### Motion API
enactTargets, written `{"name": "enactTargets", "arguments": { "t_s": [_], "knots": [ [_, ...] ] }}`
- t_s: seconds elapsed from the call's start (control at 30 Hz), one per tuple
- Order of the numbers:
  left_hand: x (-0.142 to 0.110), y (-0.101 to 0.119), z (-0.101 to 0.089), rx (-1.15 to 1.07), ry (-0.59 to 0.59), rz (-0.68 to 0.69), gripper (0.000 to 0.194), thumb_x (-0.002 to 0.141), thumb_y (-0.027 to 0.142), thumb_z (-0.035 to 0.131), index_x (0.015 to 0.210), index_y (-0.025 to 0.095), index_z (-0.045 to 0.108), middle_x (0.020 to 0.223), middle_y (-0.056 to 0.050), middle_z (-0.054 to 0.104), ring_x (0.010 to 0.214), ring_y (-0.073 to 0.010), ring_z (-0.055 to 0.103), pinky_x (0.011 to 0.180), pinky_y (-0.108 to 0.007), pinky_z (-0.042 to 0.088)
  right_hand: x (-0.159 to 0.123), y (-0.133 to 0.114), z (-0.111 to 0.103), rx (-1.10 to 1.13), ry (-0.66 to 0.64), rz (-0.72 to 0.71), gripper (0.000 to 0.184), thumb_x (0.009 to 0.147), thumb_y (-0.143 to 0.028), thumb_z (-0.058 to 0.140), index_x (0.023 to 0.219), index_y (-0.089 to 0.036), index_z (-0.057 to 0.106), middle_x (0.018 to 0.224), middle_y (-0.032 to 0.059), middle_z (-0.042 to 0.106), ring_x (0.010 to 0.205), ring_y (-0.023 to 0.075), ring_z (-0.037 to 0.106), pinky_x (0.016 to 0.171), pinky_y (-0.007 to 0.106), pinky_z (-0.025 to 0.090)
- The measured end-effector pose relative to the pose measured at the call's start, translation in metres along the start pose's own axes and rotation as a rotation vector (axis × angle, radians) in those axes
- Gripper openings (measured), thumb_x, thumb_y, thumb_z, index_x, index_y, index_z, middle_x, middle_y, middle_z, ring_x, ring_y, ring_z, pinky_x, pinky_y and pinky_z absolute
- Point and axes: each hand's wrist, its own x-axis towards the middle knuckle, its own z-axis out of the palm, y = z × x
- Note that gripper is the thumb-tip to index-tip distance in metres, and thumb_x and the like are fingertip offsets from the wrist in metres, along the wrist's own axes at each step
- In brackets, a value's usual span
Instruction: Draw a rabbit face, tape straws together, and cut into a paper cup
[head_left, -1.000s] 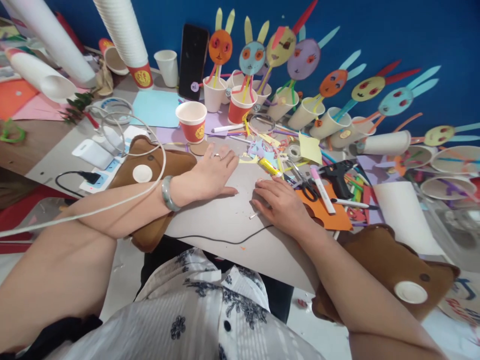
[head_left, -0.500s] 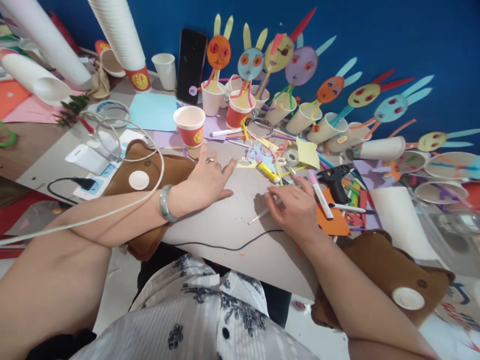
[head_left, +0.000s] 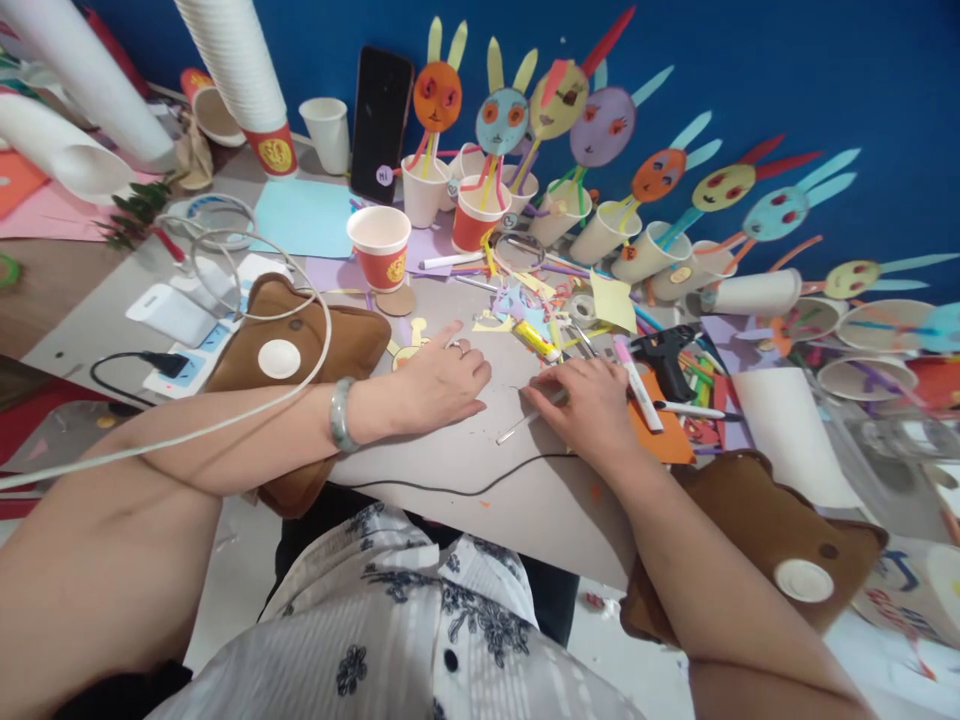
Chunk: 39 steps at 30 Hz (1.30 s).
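My left hand (head_left: pixel 439 388) is palm down over the middle of the table, fingers loosely bent and apart, with nothing visible in them. By its knuckles lie small yellow paper cut-outs (head_left: pixel 409 350), partly covered by the hand. My right hand (head_left: pixel 589 405) rests on the tabletop with bent fingers. A thin, clear or silvery stick (head_left: pixel 514 429) pokes out from under its thumb; its exact kind does not show. Just right of those fingers is a pink-capped white marker (head_left: pixel 637 385). Beyond the hands stands a red and white paper cup (head_left: pixel 379 250), with a brown cardboard disc (head_left: pixel 395 302) in front.
Rabbit-faced paper figures, such as an orange one (head_left: pixel 437 97), stand in cups along the blue wall. Paper scraps and a yellow glue tube (head_left: pixel 535 341) lie mid-table. A black glue gun (head_left: pixel 666 358) is at right. A white cable (head_left: pixel 319 375) crosses my left forearm.
My left hand has shifted right and its spread fingers have bent, uncovering the yellow cut-outs and brown disc near the cup. My right hand and the thin stick have barely moved.
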Motion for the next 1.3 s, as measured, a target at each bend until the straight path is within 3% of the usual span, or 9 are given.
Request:
{"name": "enactTargets", "arguments": {
  "t_s": [0.13,0.27,0.33,0.53,0.67,0.83,1.03,1.17,1.3],
  "knots": [
    [0.001,-0.002,0.0,-0.018,0.018,0.053,0.025,0.099,0.029,0.057,0.1,0.01,0.074,0.091,-0.012,0.076,0.089,-0.0244,0.072,0.114,-0.049,0.039,0.0,-0.001,0.002,0.061,-0.065,0.009,0.024,0.097,-0.031,0.056,0.077,-0.022,0.066,0.078,0.006,0.069,0.082,0.0259,0.06,0.081,0.043,0.036],
    [0.002,-0.003,0.002,-0.012,0.032,0.086,0.023,0.099,0.024,0.055,0.094,0.013,0.075,0.087,-0.01,0.076,0.084,-0.0224,0.071,0.113,-0.047,0.039,0.004,0.008,0.007,0.015,0.123,0.091,0.027,0.099,-0.043,0.055,0.1,-0.021,0.071,0.094,0.0102,0.072,0.094,0.03,0.063,0.086,0.045,0.039],
    [0.002,-0.004,0.004,-0.009,0.03,0.107,0.024,0.098,0.023,0.054,0.094,0.013,0.075,0.086,-0.01,0.076,0.084,-0.0217,0.07,0.112,-0.046,0.04,0.007,0.016,0.012,-0.049,0.154,0.116,0.036,0.098,-0.048,0.056,0.111,-0.02,0.072,0.1,0.0132,0.071,0.101,0.0334,0.062,0.086,0.046,0.04],
    [0.003,-0.003,0.014,-0.022,0.099,0.149,0.018,0.094,0.02,0.058,0.089,0.014,0.074,0.084,-0.009,0.077,0.08,-0.0217,0.07,0.11,-0.045,0.04,0.018,0.026,0.027,-0.103,0.048,0.2,0.033,0.093,-0.046,0.06,0.107,-0.02,0.074,0.103,0.0157,0.069,0.103,0.0362,0.057,0.085,0.048,0.04],
    [0.004,-0.001,0.017,-0.036,0.119,0.161,0.016,0.092,0.017,0.06,0.084,0.013,0.073,0.081,-0.01,0.076,0.079,-0.0223,0.07,0.103,-0.043,0.042,0.03,0.02,0.016,-0.069,-0.01,0.262,0.028,0.091,-0.041,0.059,0.101,-0.02,0.074,0.104,0.0164,0.069,0.104,0.0358,0.056,0.088,0.048,0.038],
    [0.004,-0.001,0.014,-0.039,0.153,0.178,0.021,0.096,0.013,0.053,0.084,0.013,0.071,0.081,-0.011,0.074,0.078,-0.023,0.07,0.09,-0.042,0.043,0.036,0.003,-0.003,0.028,0.042,0.129,0.026,0.093,-0.041,0.059,0.102,-0.02,0.072,0.101,0.0128,0.072,0.1,0.0316,0.061,0.089,0.045,0.039],
    [0.005,0.0,0.011,-0.123,0.072,0.129,0.018,0.094,0.008,0.054,0.088,0.011,0.07,0.082,-0.012,0.075,0.08,-0.024,0.071,0.07,-0.037,0.038,0.036,-0.026,0.006,0.122,-0.142,-0.084,0.022,0.097,-0.038,0.058,0.1,-0.023,0.075,0.091,0.0085,0.076,0.092,0.0264,0.066,0.091,0.043,0.039],
    [0.006,0.0,0.013,-0.151,0.037,0.108,0.017,0.093,0.007,0.055,0.089,0.01,0.071,0.087,-0.015,0.076,0.081,-0.024,0.072,0.067,-0.036,0.038,0.061,-0.015,0.012,0.122,-0.114,0.034,0.03,0.095,-0.045,0.06,0.106,-0.021,0.075,0.094,0.0107,0.077,0.094,0.0292,0.067,0.094,0.046,0.041],
    [0.005,-0.001,0.014,-0.178,0.006,0.105,0.017,0.093,0.009,0.055,0.089,0.011,0.072,0.09,-0.016,0.076,0.085,-0.0263,0.073,0.067,-0.036,0.042,0.103,0.008,0.02,0.08,-0.147,0.282,0.039,0.088,-0.045,0.064,0.113,-0.016,0.073,0.094,0.014,0.076,0.089,0.0312,0.067,0.082,0.043,0.047]
  ]
}}
